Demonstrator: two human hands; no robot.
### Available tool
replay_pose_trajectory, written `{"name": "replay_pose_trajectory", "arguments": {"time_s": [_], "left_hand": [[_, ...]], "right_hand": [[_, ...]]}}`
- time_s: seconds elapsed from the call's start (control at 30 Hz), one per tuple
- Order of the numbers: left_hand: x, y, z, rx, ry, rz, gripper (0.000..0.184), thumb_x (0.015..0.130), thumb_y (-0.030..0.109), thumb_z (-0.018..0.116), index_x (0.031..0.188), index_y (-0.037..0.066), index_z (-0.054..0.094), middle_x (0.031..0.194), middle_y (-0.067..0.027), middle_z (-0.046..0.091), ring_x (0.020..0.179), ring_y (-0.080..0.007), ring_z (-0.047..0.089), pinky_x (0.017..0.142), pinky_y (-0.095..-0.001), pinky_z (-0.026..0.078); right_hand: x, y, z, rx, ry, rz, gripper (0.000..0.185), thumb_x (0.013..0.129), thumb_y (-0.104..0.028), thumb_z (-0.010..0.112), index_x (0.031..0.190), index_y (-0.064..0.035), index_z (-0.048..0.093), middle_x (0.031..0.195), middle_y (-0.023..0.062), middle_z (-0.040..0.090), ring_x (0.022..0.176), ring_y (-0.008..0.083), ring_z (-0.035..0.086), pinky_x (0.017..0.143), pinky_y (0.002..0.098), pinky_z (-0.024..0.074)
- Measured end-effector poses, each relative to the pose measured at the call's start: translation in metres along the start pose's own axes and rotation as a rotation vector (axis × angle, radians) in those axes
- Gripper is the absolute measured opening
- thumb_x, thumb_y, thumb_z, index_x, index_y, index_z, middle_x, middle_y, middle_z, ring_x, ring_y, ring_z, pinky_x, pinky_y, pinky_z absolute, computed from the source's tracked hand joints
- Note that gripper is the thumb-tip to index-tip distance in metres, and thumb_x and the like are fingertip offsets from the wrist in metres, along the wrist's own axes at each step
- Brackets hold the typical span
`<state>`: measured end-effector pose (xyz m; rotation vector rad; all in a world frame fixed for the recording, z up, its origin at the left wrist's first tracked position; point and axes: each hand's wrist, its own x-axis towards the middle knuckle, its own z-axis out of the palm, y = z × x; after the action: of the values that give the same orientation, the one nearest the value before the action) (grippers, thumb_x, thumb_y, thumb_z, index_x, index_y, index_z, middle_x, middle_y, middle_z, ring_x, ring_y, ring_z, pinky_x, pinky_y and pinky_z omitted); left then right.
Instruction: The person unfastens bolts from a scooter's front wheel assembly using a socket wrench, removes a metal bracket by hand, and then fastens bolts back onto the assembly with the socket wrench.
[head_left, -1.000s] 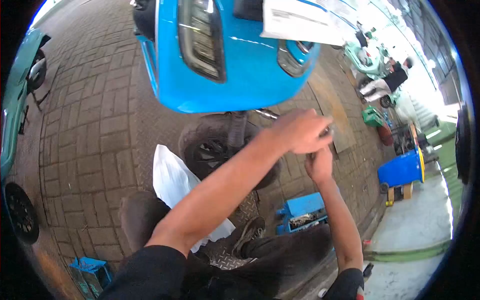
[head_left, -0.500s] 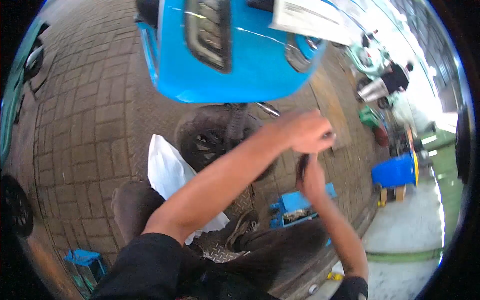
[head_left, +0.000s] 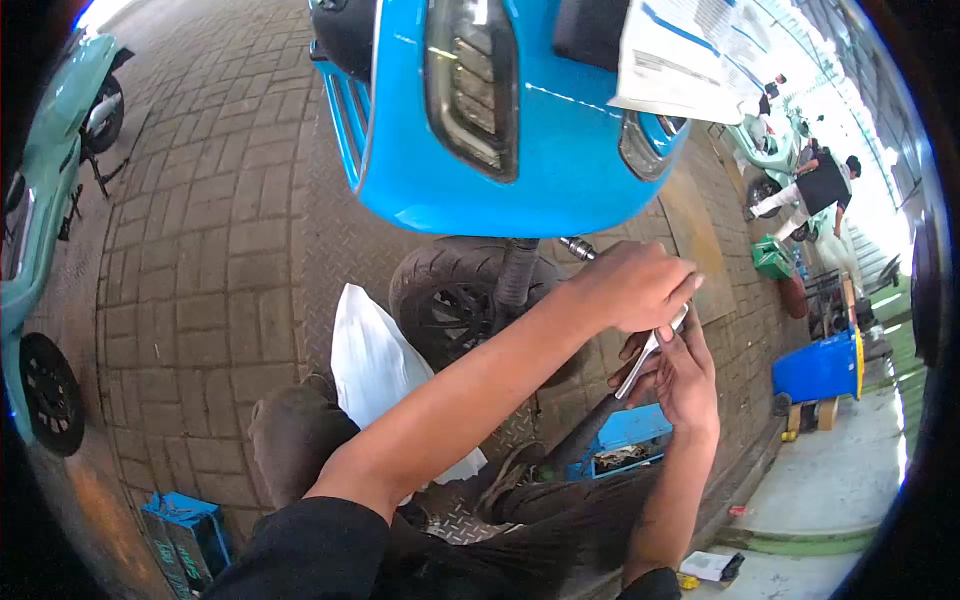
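Left hand [head_left: 642, 288]: fingers curled nearly closed, back toward the camera; palm hidden, so what it grips cannot be told. Right hand [head_left: 690, 372]: partly closed, thumb and fingers around the silver tool [head_left: 637, 368], which lies between the hands, below the scooter [head_left: 560, 190]. The tool's upper end is obscured at the left fingers. A chrome rod [head_left: 577, 247] shows beyond the left hand; any joint to the tool is concealed. The left forearm partly covers the wheel [head_left: 440, 312]. The scooter's top is cut off.

The blue scooter [head_left: 560, 150] (paper [head_left: 680, 65] illegible) is cut off above.
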<state>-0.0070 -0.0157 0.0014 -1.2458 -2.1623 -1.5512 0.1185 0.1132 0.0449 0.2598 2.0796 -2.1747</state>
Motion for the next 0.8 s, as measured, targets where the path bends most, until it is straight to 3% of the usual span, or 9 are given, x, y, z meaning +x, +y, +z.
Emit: {"name": "replay_pose_trajectory", "arguments": {"time_s": [0.17,0.23,0.37,0.43,0.5,0.53,0.67,0.77,0.8], "left_hand": [[-0.013,-0.004,-0.018,0.197,-0.140,-0.031,0.036,0.107,0.033,0.052,0.092,0.005,0.070,0.079,-0.0242,0.069,0.077,-0.0464,0.068,0.072,-0.0584,0.051],[-0.021,-0.006,-0.017,0.178,-0.069,-0.031,0.036,0.107,0.031,0.052,0.090,0.005,0.070,0.078,-0.0228,0.070,0.076,-0.0464,0.067,0.070,-0.0581,0.051],[-0.032,-0.005,-0.006,0.181,0.029,0.067,0.033,0.108,0.027,0.052,0.092,0.002,0.068,0.087,-0.0216,0.069,0.083,-0.0451,0.066,0.075,-0.0548,0.051],[-0.034,-0.002,-0.009,0.200,0.002,0.079,0.032,0.107,0.026,0.053,0.094,0.001,0.068,0.089,-0.0216,0.068,0.086,-0.0449,0.065,0.077,-0.0545,0.050],[-0.035,-0.002,-0.011,0.215,-0.033,0.081,0.031,0.107,0.025,0.053,0.096,0.001,0.067,0.091,-0.0216,0.066,0.088,-0.0446,0.064,0.079,-0.0541,0.050],[-0.035,-0.001,-0.011,0.219,-0.038,0.084,0.030,0.108,0.025,0.052,0.097,0.001,0.067,0.091,-0.0218,0.066,0.090,-0.0449,0.064,0.080,-0.0548,0.049],[-0.031,-0.002,-0.012,0.157,-0.066,0.077,0.030,0.108,0.025,0.051,0.102,-0.001,0.066,0.094,-0.0227,0.066,0.095,-0.0460,0.063,0.083,-0.0560,0.048],[-0.030,0.003,-0.017,0.127,-0.100,0.020,0.030,0.109,0.024,0.050,0.102,-0.001,0.065,0.098,-0.0230,0.066,0.096,-0.0470,0.062,0.083,-0.0559,0.048],[-0.032,0.003,-0.016,0.123,-0.104,0.021,0.030,0.109,0.024,0.050,0.102,-0.001,0.065,0.098,-0.0230,0.066,0.096,-0.0470,0.062,0.083,-0.0559,0.048]], "right_hand": [[0.000,0.009,-0.010,-0.311,0.018,-0.098,0.047,0.103,-0.004,0.060,0.142,-0.0029,0.036,0.101,0.0249,0.069,0.081,0.0392,0.075,0.062,0.0412,0.0617],[0.001,0.005,-0.008,-0.988,0.025,-0.529,0.051,0.097,-0.001,0.065,0.140,-0.0028,0.038,0.110,0.0276,0.067,0.100,0.0483,0.070,0.079,0.0497,0.0568],[0.009,0.002,-0.019,-1.212,0.060,-0.491,0.057,0.091,-0.002,0.071,0.138,-0.0030,0.039,0.116,0.0299,0.065,0.110,0.0562,0.060,0.089,0.0559,0.0495],[0.008,-0.002,-0.018,-1.205,0.047,-0.530,0.052,0.093,-0.005,0.072,0.135,-0.0041,0.041,0.106,0.0250,0.069,0.096,0.0476,0.070,0.079,0.0510,0.0552],[0.005,-0.001,-0.012,-0.154,-0.008,0.073,0.050,0.096,-0.009,0.074,0.134,-0.0060,0.043,0.096,0.0165,0.069,0.079,0.0300,0.074,0.063,0.0401,0.0568],[0.003,-0.002,-0.011,0.041,0.081,0.113,0.044,0.097,-0.008,0.073,0.132,-0.0062,0.046,0.093,0.0103,0.066,0.070,0.0158,0.070,0.053,0.0294,0.0525],[0.005,0.012,-0.009,-0.196,0.064,-0.046,0.044,0.095,-0.003,0.072,0.131,-0.0045,0.048,0.095,0.0125,0.065,0.080,0.0234,0.072,0.063,0.0353,0.0550],[0.014,0.030,-0.013,-1.036,0.206,-0.693,0.050,0.088,0.002,0.073,0.131,-0.0034,0.048,0.106,0.0172,0.063,0.107,0.0346,0.068,0.088,0.0482,0.0511],[0.012,0.028,-0.011,-1.000,0.205,-0.617,0.045,0.093,-0.004,0.074,0.130,-0.0026,0.048,0.107,0.0165,0.063,0.104,0.0278,0.070,0.080,0.0468,0.0555]]}}
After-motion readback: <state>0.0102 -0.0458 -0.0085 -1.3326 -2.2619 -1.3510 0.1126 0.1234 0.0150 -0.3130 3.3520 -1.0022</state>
